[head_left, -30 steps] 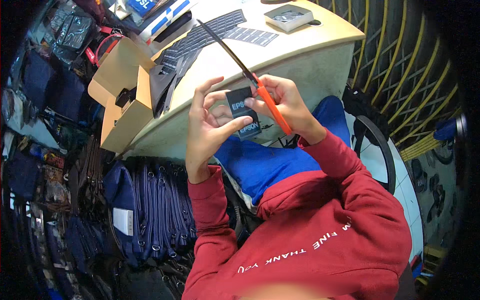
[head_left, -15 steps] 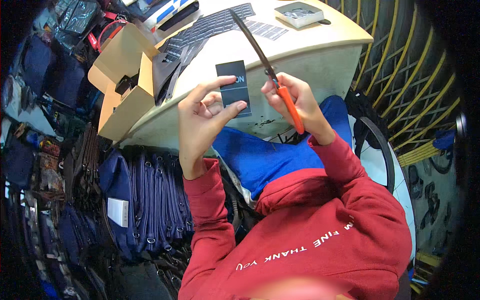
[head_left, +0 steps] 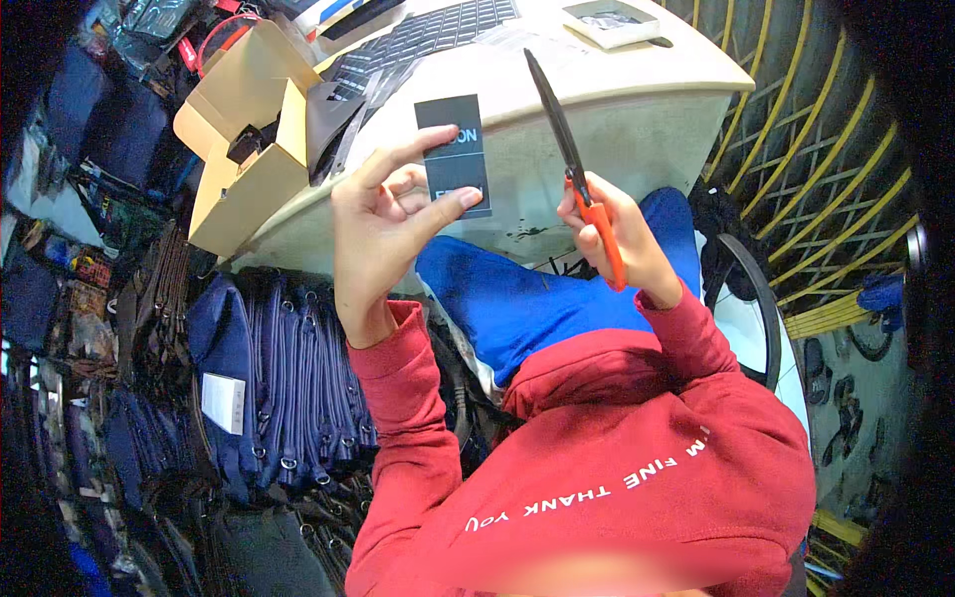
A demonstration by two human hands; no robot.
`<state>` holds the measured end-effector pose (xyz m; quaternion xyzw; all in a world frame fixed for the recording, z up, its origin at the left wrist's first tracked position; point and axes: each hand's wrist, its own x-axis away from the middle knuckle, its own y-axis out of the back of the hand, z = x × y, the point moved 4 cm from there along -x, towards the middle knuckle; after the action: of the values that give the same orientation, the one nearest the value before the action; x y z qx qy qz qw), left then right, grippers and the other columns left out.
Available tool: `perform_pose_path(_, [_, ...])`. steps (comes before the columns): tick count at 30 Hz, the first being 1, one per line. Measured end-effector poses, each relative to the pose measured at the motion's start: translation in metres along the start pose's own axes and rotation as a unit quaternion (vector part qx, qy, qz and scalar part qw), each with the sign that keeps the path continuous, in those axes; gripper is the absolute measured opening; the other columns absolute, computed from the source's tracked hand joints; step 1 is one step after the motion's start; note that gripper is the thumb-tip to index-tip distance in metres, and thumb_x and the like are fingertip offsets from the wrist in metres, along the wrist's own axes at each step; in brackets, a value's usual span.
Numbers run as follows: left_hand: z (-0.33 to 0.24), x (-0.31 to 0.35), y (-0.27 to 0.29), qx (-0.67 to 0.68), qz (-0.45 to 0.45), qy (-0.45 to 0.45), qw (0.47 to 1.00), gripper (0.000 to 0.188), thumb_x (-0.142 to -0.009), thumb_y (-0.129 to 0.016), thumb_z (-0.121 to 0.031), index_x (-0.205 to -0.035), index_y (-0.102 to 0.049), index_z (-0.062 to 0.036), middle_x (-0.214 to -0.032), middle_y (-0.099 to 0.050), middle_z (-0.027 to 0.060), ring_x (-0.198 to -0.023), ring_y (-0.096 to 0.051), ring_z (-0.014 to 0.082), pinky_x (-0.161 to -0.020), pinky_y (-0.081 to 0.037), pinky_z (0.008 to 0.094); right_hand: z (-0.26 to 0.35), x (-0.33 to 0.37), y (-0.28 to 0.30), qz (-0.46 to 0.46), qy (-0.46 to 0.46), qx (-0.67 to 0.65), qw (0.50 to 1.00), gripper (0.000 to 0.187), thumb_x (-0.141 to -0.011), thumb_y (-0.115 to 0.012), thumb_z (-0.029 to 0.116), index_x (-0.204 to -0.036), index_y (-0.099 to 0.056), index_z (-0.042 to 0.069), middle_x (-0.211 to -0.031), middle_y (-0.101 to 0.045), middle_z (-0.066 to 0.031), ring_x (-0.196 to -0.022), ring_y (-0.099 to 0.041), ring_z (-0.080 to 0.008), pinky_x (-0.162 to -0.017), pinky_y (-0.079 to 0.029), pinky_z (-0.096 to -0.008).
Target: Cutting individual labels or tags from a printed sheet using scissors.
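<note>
Upright in my left hand (head_left: 383, 234) is a dark two-panel label strip (head_left: 461, 171) with pale print and a thin line across its middle. My thumb and forefinger pinch it, the other fingers curled behind. My right hand (head_left: 629, 244) grips scissors (head_left: 571, 159) by their orange handle. The dark blades point up and away, look closed together, and stand apart from the strip, to its right. Both hands are raised before the near edge of the table (head_left: 657, 85).
On the table lie a sheet of dark labels (head_left: 443, 42) and a shallow white box (head_left: 609, 22). An opened cardboard box (head_left: 261, 194) stands at the left edge. Navy straps with metal rings (head_left: 308, 388) hang at left. A yellow-barred folding gate (head_left: 796, 169) rises at right.
My right hand and the scissors have moved right and slightly down, farther from the strip. My left hand has shifted a little left and up, still pinching the strip.
</note>
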<state>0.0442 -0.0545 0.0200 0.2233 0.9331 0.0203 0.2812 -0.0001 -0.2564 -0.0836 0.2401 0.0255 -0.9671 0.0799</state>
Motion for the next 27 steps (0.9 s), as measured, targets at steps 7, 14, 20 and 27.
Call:
perform_pose_path(7, [0.000, 0.003, 0.003, -0.006, -0.001, -0.003, 1.000, 0.049, -0.069, -0.072, 0.012, -0.116, -0.059, 0.0041, -0.104, -0.060, 0.0103, -0.082, -0.063, 0.0130, -0.067, -0.054, 0.0211, 0.016, 0.006, -0.002, 0.055, -0.055, 0.062, 0.995, 0.035, -0.087, -0.063, 0.036, -0.088, -0.046, 0.005, -0.074, -0.044, 0.0011, -0.066, -0.041, -0.0059, -0.057, -0.038, -0.0222])
perform_pose_path(14, [0.000, 0.004, 0.005, -0.006, 0.009, 0.008, 1.000, 0.050, -0.069, -0.071, 0.013, -0.117, -0.058, 0.0041, -0.105, -0.061, 0.0105, -0.079, -0.061, 0.0093, -0.059, -0.049, 0.0174, 0.010, 0.010, -0.001, 0.086, -0.078, 0.108, 0.987, 0.036, -0.085, -0.064, 0.033, -0.089, -0.046, 0.003, -0.072, -0.044, -0.0024, -0.066, -0.042, -0.0100, -0.058, -0.040, -0.0271])
perform_pose_path(20, [0.002, 0.004, 0.004, 0.001, 0.016, 0.011, 1.000, 0.052, -0.069, -0.071, 0.013, -0.117, -0.058, 0.0034, -0.104, -0.062, 0.0101, -0.079, -0.061, 0.0089, -0.059, -0.049, 0.0170, 0.013, 0.014, 0.005, 0.132, -0.086, 0.147, 0.977, 0.043, -0.084, -0.061, 0.044, -0.085, -0.047, 0.002, -0.069, -0.047, -0.0052, -0.063, -0.044, -0.0130, -0.057, -0.040, -0.0298])
perform_pose_path(27, [0.004, 0.006, 0.000, 0.017, 0.052, 0.061, 0.997, 0.054, -0.067, -0.073, 0.012, -0.117, -0.059, 0.0021, -0.099, -0.061, 0.0061, -0.077, -0.060, 0.0070, -0.058, -0.047, 0.0159, 0.020, 0.017, 0.016, 0.228, -0.084, 0.192, 0.951, 0.040, -0.084, -0.059, 0.040, -0.082, -0.045, 0.002, -0.068, -0.047, -0.0081, -0.060, -0.043, -0.0182, -0.057, -0.039, -0.0324])
